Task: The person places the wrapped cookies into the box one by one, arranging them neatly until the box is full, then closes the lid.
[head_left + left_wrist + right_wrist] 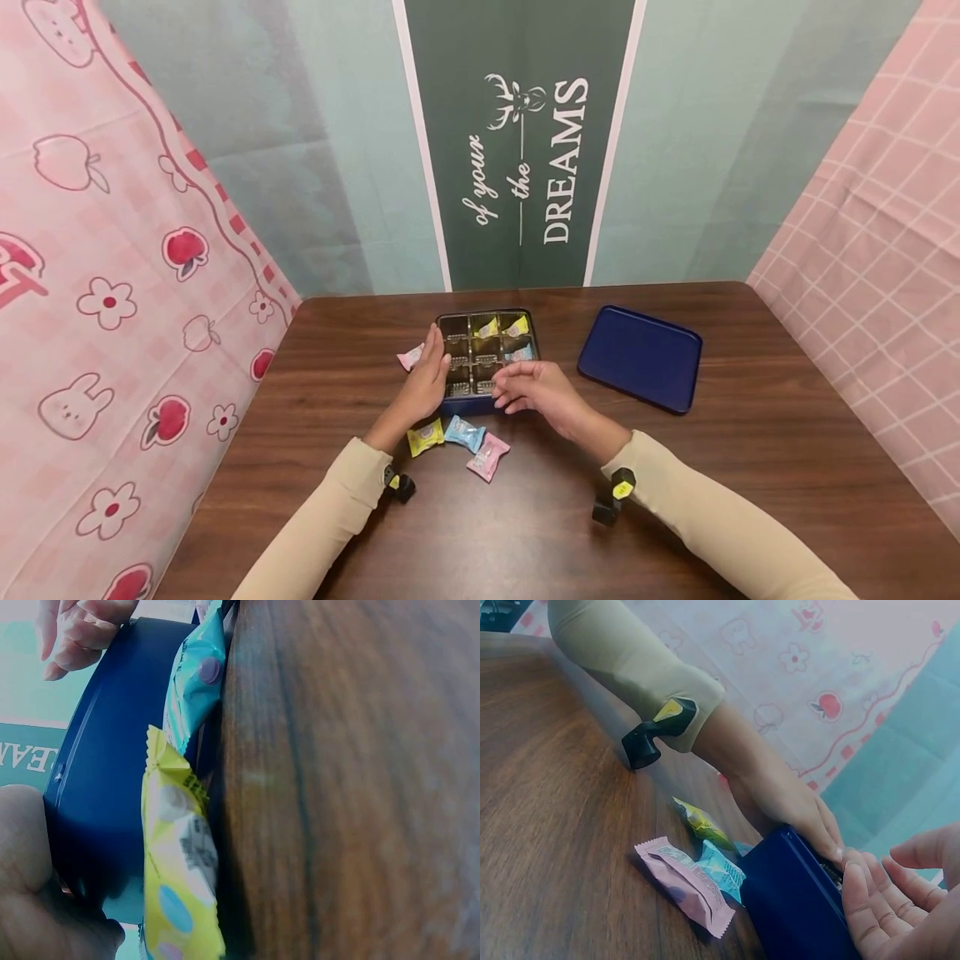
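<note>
The near pink-wrapped candy (489, 457) lies on the worktop (517, 542) just in front of the navy tin (468, 407), its long axis slanting from near left to far right. The right hand (536, 390) is the nearer one, so a reach for this candy would run back toward the person and slightly left. Its fingers bend loosely over the tin's front right part, with nothing visible in them. The left hand (426, 379), fingers nearly straight, lies along the tin's left side, grasping no candy. A blue-wrapped candy (465, 434) and a yellow-wrapped candy (426, 438) lie left of the pink.
</note>
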The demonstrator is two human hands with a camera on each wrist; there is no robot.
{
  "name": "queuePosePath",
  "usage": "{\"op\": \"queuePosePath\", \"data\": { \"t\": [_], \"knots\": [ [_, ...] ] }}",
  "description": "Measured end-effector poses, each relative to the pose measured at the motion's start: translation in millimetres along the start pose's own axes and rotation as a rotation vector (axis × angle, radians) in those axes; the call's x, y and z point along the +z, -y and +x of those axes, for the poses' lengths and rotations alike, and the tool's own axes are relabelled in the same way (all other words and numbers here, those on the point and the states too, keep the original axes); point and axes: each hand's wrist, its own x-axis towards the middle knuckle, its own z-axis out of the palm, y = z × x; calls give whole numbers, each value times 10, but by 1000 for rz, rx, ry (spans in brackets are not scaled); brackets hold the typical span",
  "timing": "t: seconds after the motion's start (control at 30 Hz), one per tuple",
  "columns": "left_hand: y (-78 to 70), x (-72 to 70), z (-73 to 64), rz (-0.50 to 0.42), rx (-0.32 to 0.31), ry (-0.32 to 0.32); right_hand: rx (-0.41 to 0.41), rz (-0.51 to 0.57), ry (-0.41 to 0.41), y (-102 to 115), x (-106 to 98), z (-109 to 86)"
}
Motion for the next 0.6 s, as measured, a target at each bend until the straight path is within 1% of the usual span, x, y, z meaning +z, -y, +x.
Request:
{"op": "queuePosePath", "data": {
  "t": [0.17,0.33,0.43,0.5,0.6],
  "knots": [
    [14,5,2,-1,-12,2,-6,-20,-3,-5,21,-35],
    [24,16,14,8,6,-11,-18,-33,16,-25,40,-57],
    [22,14,15,8,16,-15,-4,-41,19,-41,56,-70],
    [20,12,12,7,18,-13,0,-72,27,-58,69,-81],
    [20,10,8,6,16,-8,-10,-148,43,-87,87,-97]
  ]
}}
